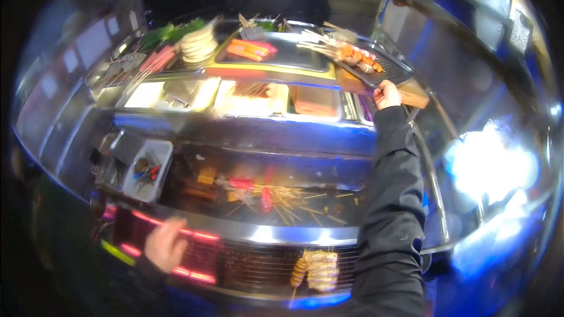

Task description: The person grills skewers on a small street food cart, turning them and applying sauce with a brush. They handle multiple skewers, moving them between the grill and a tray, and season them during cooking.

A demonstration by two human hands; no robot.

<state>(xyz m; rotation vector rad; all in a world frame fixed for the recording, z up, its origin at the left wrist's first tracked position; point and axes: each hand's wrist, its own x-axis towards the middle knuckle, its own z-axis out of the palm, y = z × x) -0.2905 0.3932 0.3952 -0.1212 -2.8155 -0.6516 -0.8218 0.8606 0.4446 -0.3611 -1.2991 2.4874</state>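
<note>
My right hand reaches far forward at the right, its fingers closed at the near edge of a black perforated tray. Skewers of orange and white pieces lie on that tray, their sticks pointing left. Blurred by motion, my left hand hovers over the left part of a grill with glowing red heating bars. Its thumb stands apart from the fingers, and nothing shows in it. Farther right on the wire grate, pale ridged skewered food lies beside a browner skewer.
Loose bamboo sticks and red packaging litter the dark shelf behind the grill. A white bin holds utensils. Beyond are food containers, a metal tray of orange packets and pink skewers. A person stands opposite. A bright lamp glares at right.
</note>
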